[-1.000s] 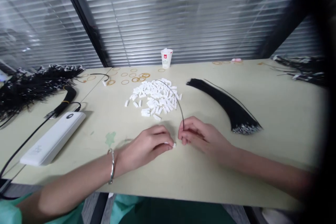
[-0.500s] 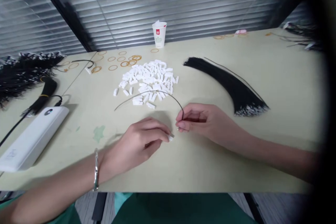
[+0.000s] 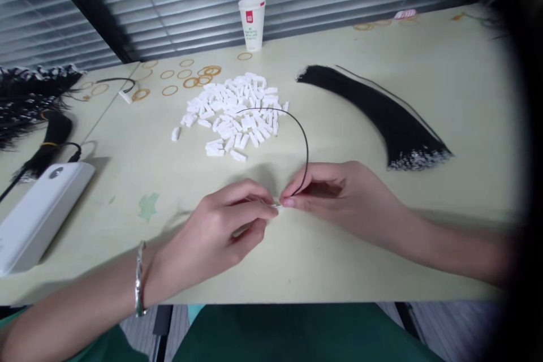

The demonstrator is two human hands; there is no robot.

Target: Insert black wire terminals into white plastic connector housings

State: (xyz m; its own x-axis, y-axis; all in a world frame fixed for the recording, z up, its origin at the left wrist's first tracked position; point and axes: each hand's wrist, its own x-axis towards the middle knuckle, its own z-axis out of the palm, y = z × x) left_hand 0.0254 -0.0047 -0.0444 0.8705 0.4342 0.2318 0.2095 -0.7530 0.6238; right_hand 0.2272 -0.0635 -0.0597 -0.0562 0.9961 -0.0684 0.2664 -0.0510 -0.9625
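Between the thumb and fingers of my left hand [image 3: 231,220] is a small white plastic connector housing [image 3: 276,206], mostly covered by the fingertips. My right hand [image 3: 339,192] pinches a thin black wire [image 3: 306,141] close to its end. The wire arcs up and to the left, over a pile of white connector housings [image 3: 237,104]. The two hands' fingertips meet at the housing; whether the wire end sits inside it is hidden. To the right lies a fanned bundle of black wires [image 3: 360,102] with metal terminals at its near end.
A white power bank [image 3: 46,209] with a cable lies at the left, beside a heap of black wires [image 3: 29,102]. Rubber bands [image 3: 190,82] are scattered behind the housings. A paper cup [image 3: 253,25] stands at the table's back edge, before the blinds.
My right hand has brought the wire end left against the white housing in my left hand. The wire's arc now stands taller. The whole view has shifted slightly.
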